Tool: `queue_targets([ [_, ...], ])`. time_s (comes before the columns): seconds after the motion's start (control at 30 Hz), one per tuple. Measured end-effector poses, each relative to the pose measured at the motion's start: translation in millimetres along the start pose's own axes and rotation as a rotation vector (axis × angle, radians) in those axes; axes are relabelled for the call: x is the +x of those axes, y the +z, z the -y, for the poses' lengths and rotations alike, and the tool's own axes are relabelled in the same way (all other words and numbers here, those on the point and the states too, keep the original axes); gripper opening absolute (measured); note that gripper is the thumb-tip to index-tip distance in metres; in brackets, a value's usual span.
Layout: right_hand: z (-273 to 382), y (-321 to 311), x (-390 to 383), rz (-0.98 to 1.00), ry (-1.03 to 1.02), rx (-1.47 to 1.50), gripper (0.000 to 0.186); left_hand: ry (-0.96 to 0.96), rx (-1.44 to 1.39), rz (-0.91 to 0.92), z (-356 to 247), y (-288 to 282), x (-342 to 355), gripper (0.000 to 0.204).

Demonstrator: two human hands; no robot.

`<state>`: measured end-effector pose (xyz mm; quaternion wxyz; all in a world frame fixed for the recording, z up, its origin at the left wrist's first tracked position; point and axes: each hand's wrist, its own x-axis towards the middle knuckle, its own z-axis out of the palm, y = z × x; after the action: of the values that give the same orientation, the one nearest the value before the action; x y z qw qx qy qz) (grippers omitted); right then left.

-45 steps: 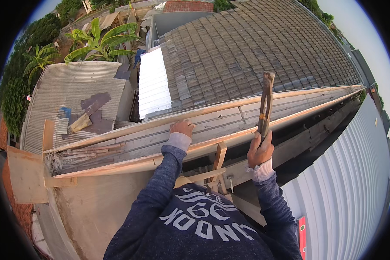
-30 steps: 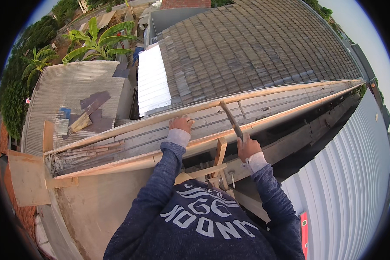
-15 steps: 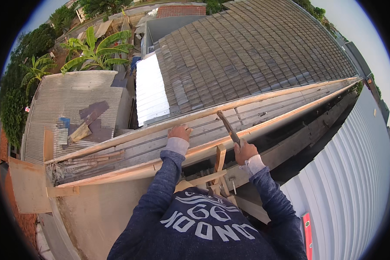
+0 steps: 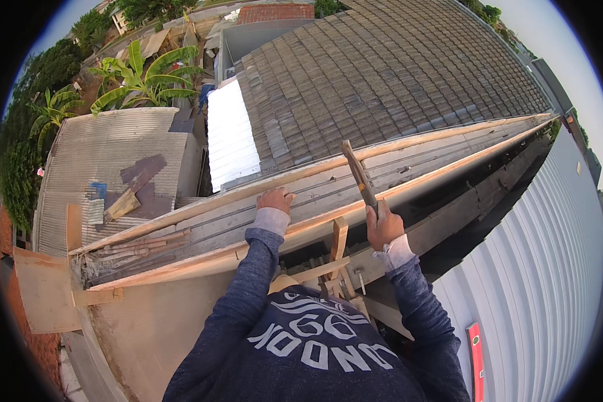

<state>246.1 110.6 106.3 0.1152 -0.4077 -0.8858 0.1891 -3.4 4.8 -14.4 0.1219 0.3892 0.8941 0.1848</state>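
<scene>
My right hand (image 4: 384,226) is wrapped round the near end of a long, narrow hand tool (image 4: 356,171), brown at its far end and greyer near my fingers. Its exact kind is not clear. The tool points up and away, across a long trough framed by wooden boards (image 4: 315,224). Over this trough, by the far board (image 4: 248,192), is my left hand (image 4: 275,199), its fingers curled; what they hold, if anything, is too small to make out. Long dark bars (image 4: 321,199) run along the trough's grey bed.
Beyond the far board rises a tiled roof (image 4: 382,74), with a white sheet (image 4: 231,134) at its left. Wooden braces (image 4: 340,241) stand below the near board, beside a dark gap. A ribbed metal roof (image 4: 529,281) slopes off at right. Broken sticks (image 4: 141,246) lie in the trough's left end.
My right hand has moved slightly right, and the tool's far end has swung up and away, over the far board. My left hand has shifted slightly away from me, staying curled.
</scene>
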Motion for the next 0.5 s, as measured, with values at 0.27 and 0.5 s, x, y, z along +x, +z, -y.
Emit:
queue_targets([
  [0.27,12,-43,-16,-0.145,0.212,0.882,0.036,-0.068,0.013,0.109,-11,-22,-9,0.030],
  [0.5,9,4,-34,-0.243,0.227,1.297,0.055,0.056,0.068,0.176,-34,-34,8,0.035],
])
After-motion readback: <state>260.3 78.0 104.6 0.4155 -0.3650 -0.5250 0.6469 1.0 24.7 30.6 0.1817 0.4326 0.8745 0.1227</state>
